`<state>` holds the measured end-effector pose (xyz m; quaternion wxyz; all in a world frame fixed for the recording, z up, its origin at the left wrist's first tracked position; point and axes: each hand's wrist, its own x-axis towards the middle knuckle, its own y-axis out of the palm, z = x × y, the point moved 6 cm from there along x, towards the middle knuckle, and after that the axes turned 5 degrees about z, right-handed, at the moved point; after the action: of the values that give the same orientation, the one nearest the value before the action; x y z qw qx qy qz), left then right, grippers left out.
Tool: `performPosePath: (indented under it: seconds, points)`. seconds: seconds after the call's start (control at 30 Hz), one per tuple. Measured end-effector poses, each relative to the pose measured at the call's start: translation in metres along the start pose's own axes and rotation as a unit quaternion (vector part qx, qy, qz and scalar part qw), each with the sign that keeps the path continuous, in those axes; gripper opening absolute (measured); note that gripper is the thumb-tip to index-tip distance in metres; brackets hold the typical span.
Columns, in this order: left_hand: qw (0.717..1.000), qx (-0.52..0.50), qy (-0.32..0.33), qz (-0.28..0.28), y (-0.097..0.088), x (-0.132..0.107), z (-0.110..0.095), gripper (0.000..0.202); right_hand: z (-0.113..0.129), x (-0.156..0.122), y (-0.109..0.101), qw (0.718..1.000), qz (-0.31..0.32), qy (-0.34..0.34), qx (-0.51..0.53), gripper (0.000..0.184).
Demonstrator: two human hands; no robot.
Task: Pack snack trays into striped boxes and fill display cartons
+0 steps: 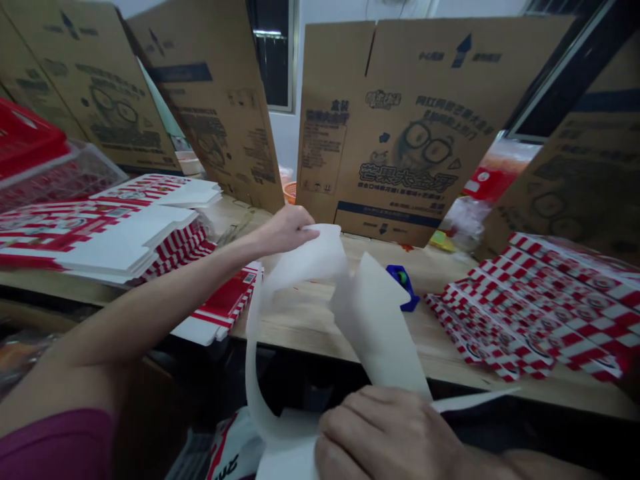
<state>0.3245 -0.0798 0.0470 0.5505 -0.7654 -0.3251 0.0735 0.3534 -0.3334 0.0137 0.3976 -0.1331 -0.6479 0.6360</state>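
Observation:
A white, curling piece of card (385,327) stretches between my two hands; it looks like an opened-out carton and is slightly blurred. My left hand (287,230), arm reaching forward over the table, pinches the card's far upper edge between thumb and fingers. Closer to me, my right hand (385,433) is closed in a fist on the lower part of the card, its fingertips hidden. Under the card, a printed white, red and black pack (233,443) shows partly in front of the table edge.
Flat red-and-white cartons are piled on the wooden table (300,327) at left (115,233) and right (545,307). A blue tape dispenser (411,300) lies near the middle. Tall brown cardboard boxes (425,127) stand along the back. A red crate (30,143) is at far left.

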Motion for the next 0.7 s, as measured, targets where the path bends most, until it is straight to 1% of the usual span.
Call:
performPosePath:
  seconds: [0.1, 0.13, 0.17, 0.23, 0.33, 0.4, 0.47, 0.53, 0.6, 0.63, 0.7]
  points:
    - [0.999, -0.020, 0.017, -0.046, 0.011, 0.017, -0.009, 0.039, 0.001, 0.006, 0.010, 0.997, -0.079, -0.008, -0.022, 0.033]
    - [0.998, -0.025, 0.025, -0.058, 0.013, 0.023, -0.011, 0.039, 0.001, 0.009, 0.011, 0.995, -0.096, -0.015, -0.030, 0.031]
    - [0.997, -0.027, 0.033, -0.065, 0.015, 0.029, -0.013, 0.039, 0.000, 0.012, 0.012, 0.994, -0.099, -0.022, -0.038, 0.028]
    - [0.996, -0.027, 0.047, -0.076, 0.018, 0.040, -0.014, 0.039, -0.006, 0.019, 0.010, 0.996, -0.072, -0.021, -0.048, 0.021]
    - [0.995, -0.031, 0.061, -0.077, 0.024, 0.056, -0.011, 0.039, -0.019, 0.027, 0.001, 0.999, -0.006, 0.001, -0.050, 0.013]
    - [0.994, -0.042, 0.063, -0.078, 0.023, 0.066, -0.006, 0.039, -0.026, 0.030, -0.008, 0.999, 0.005, 0.010, -0.047, 0.011]
    - [0.993, -0.060, 0.067, -0.081, 0.018, 0.073, -0.002, 0.039, -0.030, 0.033, -0.012, 0.999, 0.008, 0.002, -0.043, 0.009]
    - [0.990, -0.076, 0.073, -0.089, 0.013, 0.079, 0.002, 0.038, -0.034, 0.035, -0.005, 0.999, 0.022, -0.011, -0.031, 0.008]
    - [0.990, -0.079, 0.077, -0.089, 0.015, 0.081, 0.004, 0.038, -0.042, 0.033, 0.010, 0.999, 0.051, -0.007, -0.005, 0.009]
    - [0.991, -0.076, 0.078, -0.079, 0.020, 0.081, 0.005, 0.038, -0.047, 0.031, 0.020, 0.998, 0.067, 0.006, 0.011, 0.010]
    - [0.994, -0.074, 0.075, -0.039, 0.038, 0.080, 0.006, 0.037, -0.061, 0.025, 0.036, 0.994, 0.088, 0.045, 0.042, 0.012]
